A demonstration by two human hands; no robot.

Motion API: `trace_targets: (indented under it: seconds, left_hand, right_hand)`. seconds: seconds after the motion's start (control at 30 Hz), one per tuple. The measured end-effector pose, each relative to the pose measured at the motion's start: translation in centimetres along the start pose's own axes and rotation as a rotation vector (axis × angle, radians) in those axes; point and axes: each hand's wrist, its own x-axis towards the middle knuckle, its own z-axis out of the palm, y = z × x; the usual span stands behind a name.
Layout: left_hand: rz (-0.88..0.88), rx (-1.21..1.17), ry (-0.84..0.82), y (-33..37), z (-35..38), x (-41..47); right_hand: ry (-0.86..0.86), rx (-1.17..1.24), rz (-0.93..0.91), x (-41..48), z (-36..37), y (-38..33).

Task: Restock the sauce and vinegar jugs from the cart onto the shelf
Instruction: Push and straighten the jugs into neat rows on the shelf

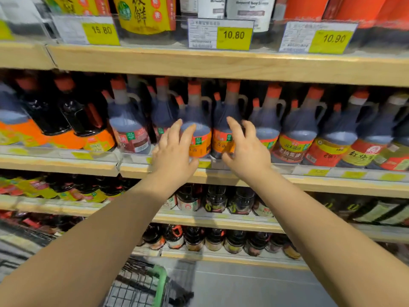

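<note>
Setting: a shop aisle of wooden shelving packed with dark bottles, yellow price tags clipped along the board above
Place: the left jug and the right jug, both orange-labelled, stand touching at the front of the middle shelf in a row of like jugs
Hidden: the hands cover part of each label; the frame is blurred, so the small print cannot be read, and the rear rows sink into shadow
Axis: both jugs upright, long axis vertical — red caps up, loop handles to the right of the necks, labels facing out
Left hand: fingers nearly straight, laid along the left jug's left side, not wrapped round it
Right hand: fingers spread wide and loosely bent at the right jug's right side; contact cannot be told
Cart: cut off at the bottom edge — only a wire corner with a green rim shows
</note>
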Motion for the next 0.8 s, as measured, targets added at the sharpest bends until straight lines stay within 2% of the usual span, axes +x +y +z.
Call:
trace_targets:
  seconds: [0.13, 0.33, 0.63, 0.8]
  left_hand:
    - [-0.023, 0.008, -0.003, 1.2, 0.4, 2.6]
    - [0.021, 0.012, 0.140, 1.7, 1.6, 5.5]
    - [0.074, 0.042, 0.171, 0.9, 2.3, 6.2]
    - [0.106, 0.032, 0.154, 0.4, 2.8, 6.3]
  right_hand:
    - [0.005, -0.065, 0.028, 1.6, 0.5, -0.4]
    - [0.053, -0.057, 0.039, 5.1, 1.4, -0.7]
    - [0.000, -0.295, 0.135, 7.3, 1.6, -1.8]
    - [0.022, -0.286, 0.125, 6.8, 1.1, -2.1]
